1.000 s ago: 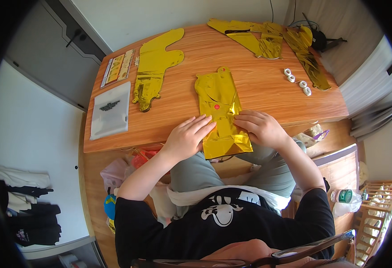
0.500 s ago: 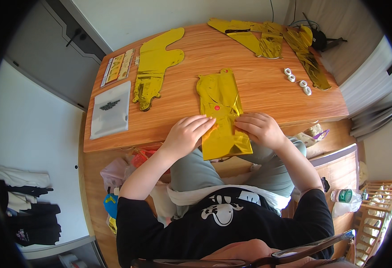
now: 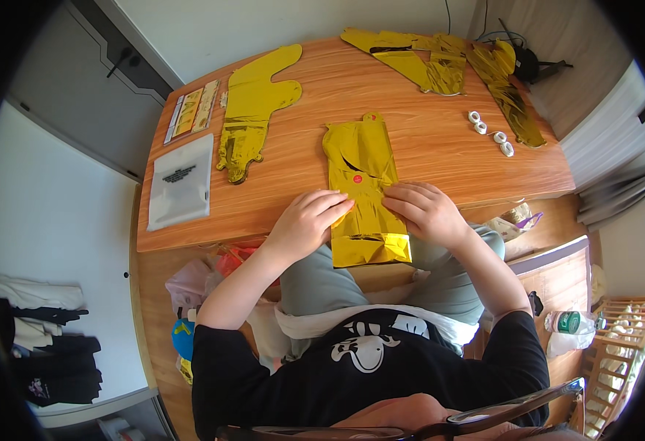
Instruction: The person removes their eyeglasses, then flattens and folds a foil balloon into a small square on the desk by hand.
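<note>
gold foil (image 3: 363, 151), white rolls (image 3: 479, 128), clear bag (image 3: 183, 195)

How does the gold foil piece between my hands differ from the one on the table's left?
The near foil piece overhangs the wood-grain table; the left foil piece lies wholly on it. The near foil piece bears a red dot; the left foil piece shows none. Your left hand and right hand touch the near foil piece, not the left foil piece. Both are shiny gold.

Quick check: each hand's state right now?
Left hand: touching the gold foil piece at its left edge; whether closed cannot be told.
Right hand: touching the foil's right edge; whether closed cannot be told.
</note>
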`<state>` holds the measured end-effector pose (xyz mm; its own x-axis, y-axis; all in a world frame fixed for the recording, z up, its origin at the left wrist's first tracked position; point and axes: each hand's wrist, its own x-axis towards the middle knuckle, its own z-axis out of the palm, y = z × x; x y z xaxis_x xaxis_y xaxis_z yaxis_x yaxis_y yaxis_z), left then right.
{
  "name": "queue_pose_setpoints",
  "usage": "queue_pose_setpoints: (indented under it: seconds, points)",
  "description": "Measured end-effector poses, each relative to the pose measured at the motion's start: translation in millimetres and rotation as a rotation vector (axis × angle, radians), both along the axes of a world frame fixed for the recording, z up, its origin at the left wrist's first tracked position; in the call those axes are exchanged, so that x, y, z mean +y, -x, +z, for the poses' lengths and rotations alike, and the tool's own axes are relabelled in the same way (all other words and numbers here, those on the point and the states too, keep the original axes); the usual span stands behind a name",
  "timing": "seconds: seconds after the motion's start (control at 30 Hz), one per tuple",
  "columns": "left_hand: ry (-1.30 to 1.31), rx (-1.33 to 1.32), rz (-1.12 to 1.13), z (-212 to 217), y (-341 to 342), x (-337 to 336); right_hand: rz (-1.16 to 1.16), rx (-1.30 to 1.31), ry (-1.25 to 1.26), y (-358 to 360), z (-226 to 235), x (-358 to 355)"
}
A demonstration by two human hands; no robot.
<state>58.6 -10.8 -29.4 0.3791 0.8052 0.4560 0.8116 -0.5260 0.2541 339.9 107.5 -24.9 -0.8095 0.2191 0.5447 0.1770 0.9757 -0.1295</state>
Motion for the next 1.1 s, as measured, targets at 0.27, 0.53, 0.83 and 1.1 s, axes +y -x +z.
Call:
queue_pose_setpoints:
  seconds: [0.27, 0.53, 0.83, 1.1]
  points:
    - [0.011, -0.041, 0.02, 1.6, 2.5, 1.2, 0.01, -0.009, -0.029, 0.6, -0.7, 2.6]
    - [0.34, -0.179, 0.236, 30.3, 1.2, 20.3, -0.193, 0.039, 0.56, 13.0, 26.9, 2.4]
    - [0.505, -0.648, 0.369, 23.5, -0.7, 27.7, -0.385, 0.08, 0.986, 29.9, 24.9, 15.0]
    - [0.384, -0.77, 0.326, 11.7, -3.4, 31.1, -0.533, -0.029, 1.016, 39.7, 39.2, 14.4]
